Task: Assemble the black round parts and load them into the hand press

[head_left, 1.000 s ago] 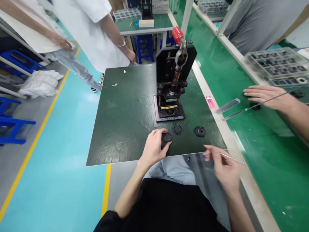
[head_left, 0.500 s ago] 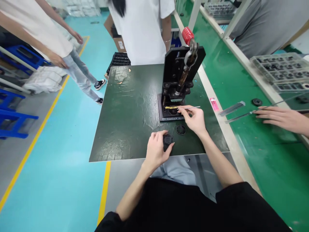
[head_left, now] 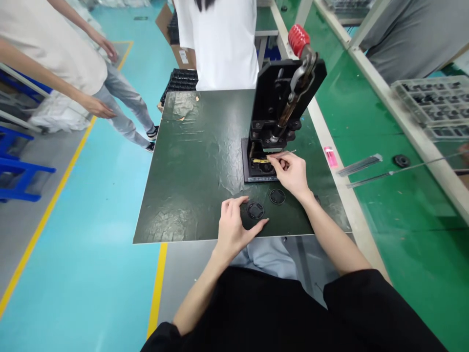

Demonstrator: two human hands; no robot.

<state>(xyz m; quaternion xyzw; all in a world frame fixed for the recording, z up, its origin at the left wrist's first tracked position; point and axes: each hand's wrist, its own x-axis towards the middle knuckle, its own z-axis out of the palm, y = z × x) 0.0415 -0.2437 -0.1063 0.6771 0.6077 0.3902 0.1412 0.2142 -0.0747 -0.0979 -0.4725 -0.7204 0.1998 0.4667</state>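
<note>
A black hand press point(head_left: 286, 107) with a red-wrapped lever stands on the dark green board point(head_left: 194, 161). At its base, my right hand point(head_left: 291, 173) pinches a thin rod point(head_left: 289, 153); a yellow strip point(head_left: 260, 161) lies just left of the fingertips, over the press bed. My left hand point(head_left: 234, 222) rests near the board's front edge, thumb and fingers spread around a round black part point(head_left: 255, 210) without closing on it. Another round black part point(head_left: 277, 196) lies on the board between my hands, in front of the press.
On the green bench at the right are thin metal rods point(head_left: 361, 165), a black ring point(head_left: 401, 161), a pink packet point(head_left: 330, 157) and a compartment tray point(head_left: 436, 100). People stand behind the board point(head_left: 227, 44) and at the left point(head_left: 54, 54). Blue stools point(head_left: 25, 176) are at far left.
My left hand's thumb and fingers have spread away from the round part. The co-worker's hand at the right has drawn back toward the frame edge. The view has shifted slightly.
</note>
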